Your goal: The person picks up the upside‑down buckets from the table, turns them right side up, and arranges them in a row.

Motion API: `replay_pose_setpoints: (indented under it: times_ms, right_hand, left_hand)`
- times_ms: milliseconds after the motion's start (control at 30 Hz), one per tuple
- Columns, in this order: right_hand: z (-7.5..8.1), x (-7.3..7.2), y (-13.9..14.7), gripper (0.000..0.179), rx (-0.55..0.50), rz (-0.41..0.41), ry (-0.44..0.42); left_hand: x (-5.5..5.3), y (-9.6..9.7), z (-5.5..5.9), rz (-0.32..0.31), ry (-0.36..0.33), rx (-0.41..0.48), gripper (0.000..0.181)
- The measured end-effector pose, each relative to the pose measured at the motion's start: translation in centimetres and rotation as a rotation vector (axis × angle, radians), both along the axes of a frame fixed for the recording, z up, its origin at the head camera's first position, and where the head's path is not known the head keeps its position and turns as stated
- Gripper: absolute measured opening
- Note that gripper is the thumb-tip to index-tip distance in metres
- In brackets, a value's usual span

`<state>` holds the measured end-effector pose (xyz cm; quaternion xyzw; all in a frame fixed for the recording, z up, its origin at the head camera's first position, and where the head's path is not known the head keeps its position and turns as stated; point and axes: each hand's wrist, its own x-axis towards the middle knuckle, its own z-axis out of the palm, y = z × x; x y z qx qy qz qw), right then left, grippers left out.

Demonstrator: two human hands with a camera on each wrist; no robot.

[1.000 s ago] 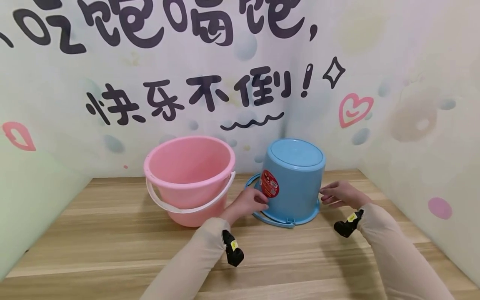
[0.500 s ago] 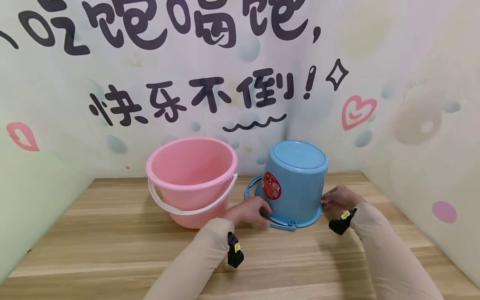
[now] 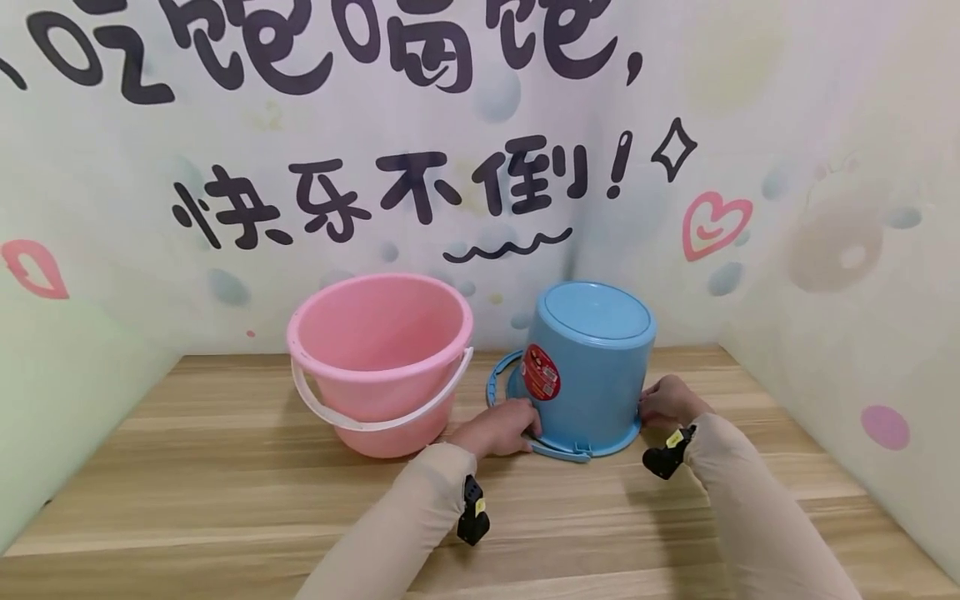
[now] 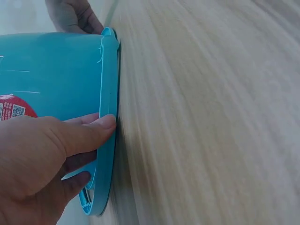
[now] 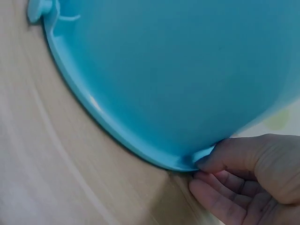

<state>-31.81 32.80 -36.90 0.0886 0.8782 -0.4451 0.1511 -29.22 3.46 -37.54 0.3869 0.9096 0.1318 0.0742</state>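
A blue bucket (image 3: 596, 379) stands upside down on the wooden table, a round red label (image 3: 542, 372) on its side. Its blue handle (image 4: 108, 159) lies low along the rim. My left hand (image 3: 498, 427) grips the handle by the rim; in the left wrist view the thumb presses its outer face, with the fingers behind. On the opposite side, my right hand (image 3: 671, 402) pinches the rim (image 5: 110, 129), thumb on top and the other fingers curled at its underside. The rim is right at the tabletop.
Left of the blue bucket stands an upright pink bucket (image 3: 375, 400) with a white handle (image 3: 408, 419) hanging at its front; my left forearm passes close before it. A printed backdrop (image 3: 420, 192) rises behind the table (image 3: 225, 500).
My left hand has come down from the bucket's side onto the handle at the rim. The right hand has moved in and lower, from touching the side to pinching the rim.
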Motion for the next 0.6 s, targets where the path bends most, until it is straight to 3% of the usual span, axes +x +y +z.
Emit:
replay_pose_setpoints:
  times_ms: [200, 600]
  right_hand:
    - [-0.4, -0.1, -0.1, 0.019, -0.007, -0.043, 0.005]
    - [0.3, 0.5, 0.2, 0.025, 0.024, 0.008, 0.077]
  left_hand:
    - [0.1, 0.0, -0.1, 0.001, 0.009, -0.015, 0.015]
    - [0.5, -0.1, 1.4, -0.012, -0.030, 0.042, 0.014]
